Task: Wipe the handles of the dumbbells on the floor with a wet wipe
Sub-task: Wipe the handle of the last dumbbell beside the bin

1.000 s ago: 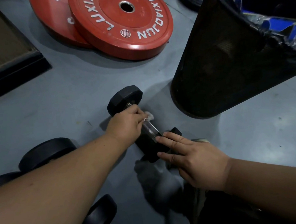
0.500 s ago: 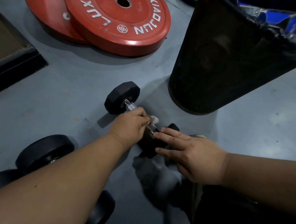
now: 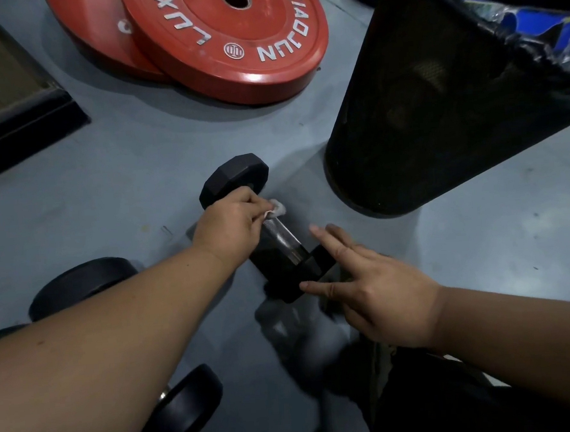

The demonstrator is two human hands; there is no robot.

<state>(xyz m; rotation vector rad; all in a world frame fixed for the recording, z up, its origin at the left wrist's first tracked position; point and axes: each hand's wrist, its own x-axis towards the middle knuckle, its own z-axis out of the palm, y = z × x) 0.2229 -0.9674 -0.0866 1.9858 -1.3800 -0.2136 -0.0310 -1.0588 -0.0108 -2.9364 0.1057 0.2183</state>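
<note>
A black hex dumbbell (image 3: 287, 245) with a shiny metal handle lies on the grey floor in the middle of the head view. My left hand (image 3: 232, 227) is curled round the far end of the handle, next to the far head, and holds a white wet wipe (image 3: 276, 208) against it. My right hand (image 3: 375, 293) has straight, spread fingers over the near head of the dumbbell; the thumb touches that head and the fingertips look lifted.
A black mesh bin (image 3: 437, 106) with a bag stands just right of the dumbbell. Two red weight plates (image 3: 233, 42) lie at the back. More black dumbbells (image 3: 81, 283) lie at the lower left under my left forearm. A dark mat edge (image 3: 21, 128) runs at the left.
My left hand has slid with the wipe along the handle from the near end back to the far head. My right hand's fingers have lifted off the near head.
</note>
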